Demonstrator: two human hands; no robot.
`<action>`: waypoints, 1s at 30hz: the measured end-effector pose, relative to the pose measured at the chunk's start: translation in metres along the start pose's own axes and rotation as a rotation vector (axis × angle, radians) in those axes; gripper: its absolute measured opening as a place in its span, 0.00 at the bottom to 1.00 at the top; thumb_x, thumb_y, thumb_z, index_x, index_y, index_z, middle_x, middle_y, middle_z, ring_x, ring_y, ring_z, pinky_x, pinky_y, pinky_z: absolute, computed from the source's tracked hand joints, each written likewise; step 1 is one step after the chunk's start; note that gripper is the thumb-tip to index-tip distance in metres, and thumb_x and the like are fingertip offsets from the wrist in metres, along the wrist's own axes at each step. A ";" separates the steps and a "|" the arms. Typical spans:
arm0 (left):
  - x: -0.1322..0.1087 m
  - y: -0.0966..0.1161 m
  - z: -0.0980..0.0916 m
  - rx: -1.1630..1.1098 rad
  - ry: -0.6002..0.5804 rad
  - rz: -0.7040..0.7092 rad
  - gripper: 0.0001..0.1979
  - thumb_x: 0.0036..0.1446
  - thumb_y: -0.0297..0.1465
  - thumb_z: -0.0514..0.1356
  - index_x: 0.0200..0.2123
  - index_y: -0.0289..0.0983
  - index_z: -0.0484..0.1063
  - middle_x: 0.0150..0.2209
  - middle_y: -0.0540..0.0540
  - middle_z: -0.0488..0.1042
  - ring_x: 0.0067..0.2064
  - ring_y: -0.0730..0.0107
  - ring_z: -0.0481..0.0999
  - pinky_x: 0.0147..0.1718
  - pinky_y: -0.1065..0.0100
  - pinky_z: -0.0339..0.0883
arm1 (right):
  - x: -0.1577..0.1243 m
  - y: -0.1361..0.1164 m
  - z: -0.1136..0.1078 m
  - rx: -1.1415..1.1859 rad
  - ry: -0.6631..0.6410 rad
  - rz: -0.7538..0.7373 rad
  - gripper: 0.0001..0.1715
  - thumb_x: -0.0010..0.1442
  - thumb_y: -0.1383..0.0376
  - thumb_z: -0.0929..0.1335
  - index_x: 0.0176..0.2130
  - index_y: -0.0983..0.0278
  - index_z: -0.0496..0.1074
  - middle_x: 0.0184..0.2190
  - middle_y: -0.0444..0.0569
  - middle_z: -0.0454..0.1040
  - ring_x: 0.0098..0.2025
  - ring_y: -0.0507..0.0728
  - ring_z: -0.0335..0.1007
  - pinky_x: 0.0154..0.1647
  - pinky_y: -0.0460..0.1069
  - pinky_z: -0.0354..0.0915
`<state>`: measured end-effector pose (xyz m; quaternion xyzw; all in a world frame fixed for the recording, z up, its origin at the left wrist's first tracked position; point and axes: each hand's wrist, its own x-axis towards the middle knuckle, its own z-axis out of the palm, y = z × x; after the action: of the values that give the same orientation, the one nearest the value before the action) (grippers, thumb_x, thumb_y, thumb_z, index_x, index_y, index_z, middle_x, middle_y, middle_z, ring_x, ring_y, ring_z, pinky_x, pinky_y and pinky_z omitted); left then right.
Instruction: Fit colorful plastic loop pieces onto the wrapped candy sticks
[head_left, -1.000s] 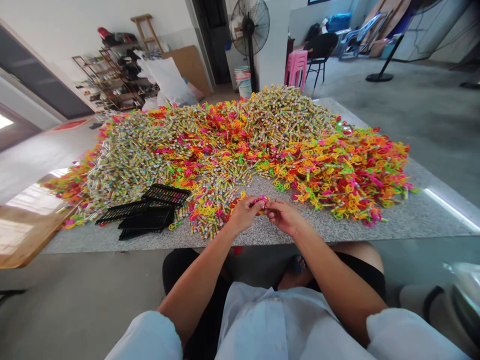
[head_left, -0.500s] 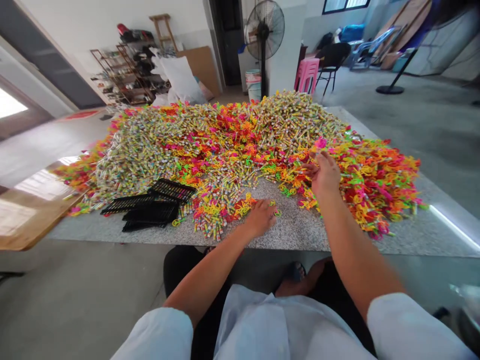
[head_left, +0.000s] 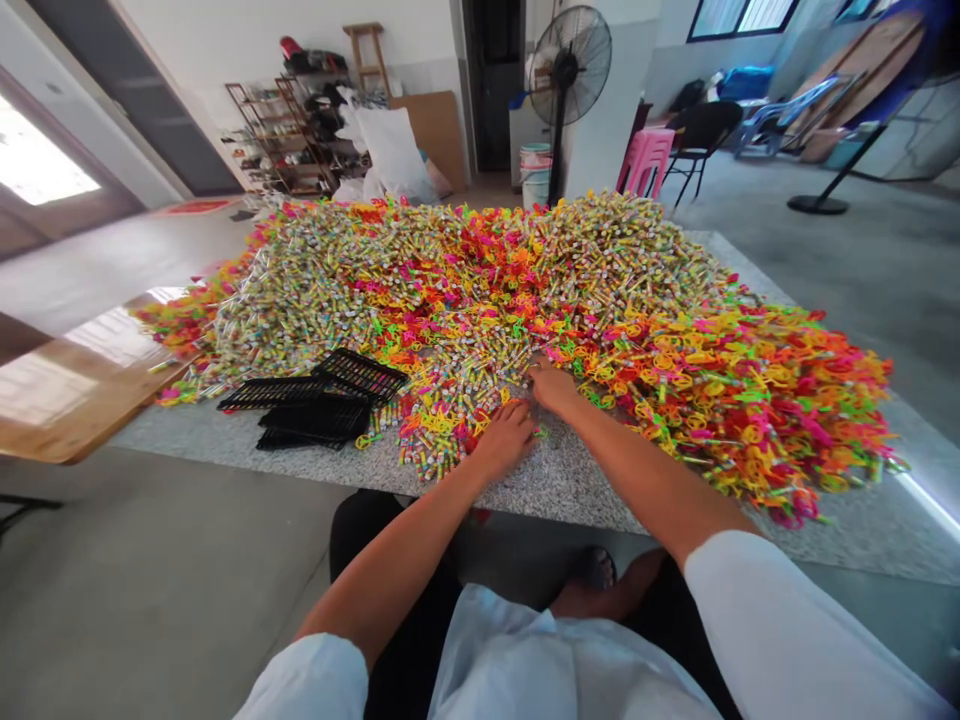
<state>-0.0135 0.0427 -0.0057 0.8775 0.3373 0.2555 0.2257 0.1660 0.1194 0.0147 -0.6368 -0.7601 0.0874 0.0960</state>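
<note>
A huge heap of small wrapped tubes [head_left: 420, 270] mixed with bright plastic rings [head_left: 720, 380] in pink, orange, yellow and green covers a speckled stone table [head_left: 570, 490]. My left hand [head_left: 506, 440] rests knuckles up at the heap's near edge, fingers curled onto a few loose pieces. Just beyond it my right hand [head_left: 551, 385] reaches into the pile, fingertips bent down among the tubes and rings. What either hand grips is hidden by the fingers.
A stack of black plastic grid trays [head_left: 315, 405] lies on the table left of my hands. A wooden tabletop [head_left: 67, 420] adjoins at far left. Behind the heap stand a floor fan [head_left: 566, 60], a cluttered shelf [head_left: 285, 140], a pink stool [head_left: 645, 155] and chairs.
A second ago both hands met in front of me around a pink piece. My right hand then swung out over the right-hand rings and has come back to the heap's middle, beside the left.
</note>
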 end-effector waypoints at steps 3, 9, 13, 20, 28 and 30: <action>-0.002 -0.002 -0.011 -0.272 0.141 -0.090 0.15 0.60 0.34 0.63 0.51 0.42 0.75 0.58 0.39 0.72 0.64 0.54 0.65 0.67 0.49 0.50 | 0.005 -0.006 0.002 -0.019 -0.029 -0.036 0.22 0.65 0.69 0.63 0.56 0.62 0.73 0.62 0.60 0.64 0.55 0.64 0.71 0.54 0.54 0.66; 0.002 -0.004 -0.034 -1.134 0.526 -0.596 0.19 0.63 0.46 0.57 0.46 0.37 0.74 0.47 0.40 0.78 0.51 0.57 0.77 0.53 0.52 0.71 | -0.011 0.000 -0.003 0.224 0.172 0.075 0.14 0.64 0.62 0.65 0.44 0.65 0.76 0.47 0.58 0.75 0.47 0.61 0.74 0.48 0.53 0.69; 0.002 0.008 -0.051 -1.545 0.415 -0.639 0.19 0.62 0.44 0.60 0.47 0.35 0.74 0.47 0.38 0.79 0.46 0.57 0.80 0.46 0.56 0.76 | -0.054 -0.014 -0.012 1.039 0.399 0.215 0.14 0.62 0.55 0.66 0.40 0.62 0.70 0.26 0.44 0.73 0.25 0.54 0.68 0.28 0.50 0.70; 0.009 0.047 -0.048 -1.391 0.318 -0.512 0.16 0.58 0.41 0.66 0.44 0.35 0.77 0.47 0.40 0.79 0.45 0.61 0.80 0.43 0.60 0.76 | -0.120 -0.044 -0.030 1.482 0.293 0.085 0.12 0.59 0.57 0.70 0.39 0.60 0.68 0.32 0.44 0.75 0.23 0.51 0.67 0.21 0.47 0.68; 0.015 0.050 -0.041 -1.121 0.484 -0.503 0.18 0.53 0.44 0.69 0.38 0.35 0.79 0.37 0.47 0.75 0.37 0.71 0.74 0.38 0.69 0.72 | -0.129 -0.031 -0.043 1.262 0.481 0.068 0.11 0.62 0.59 0.68 0.42 0.60 0.64 0.42 0.51 0.78 0.38 0.56 0.75 0.37 0.52 0.72; 0.017 0.051 -0.040 -1.076 0.491 -0.485 0.17 0.53 0.44 0.69 0.35 0.35 0.78 0.33 0.49 0.73 0.35 0.73 0.71 0.36 0.70 0.70 | -0.133 -0.030 -0.044 1.108 0.386 0.028 0.14 0.64 0.58 0.67 0.47 0.60 0.66 0.38 0.50 0.78 0.36 0.57 0.75 0.39 0.53 0.71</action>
<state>-0.0025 0.0294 0.0585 0.4560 0.3928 0.5245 0.6022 0.1712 -0.0168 0.0605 -0.5061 -0.5614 0.3552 0.5500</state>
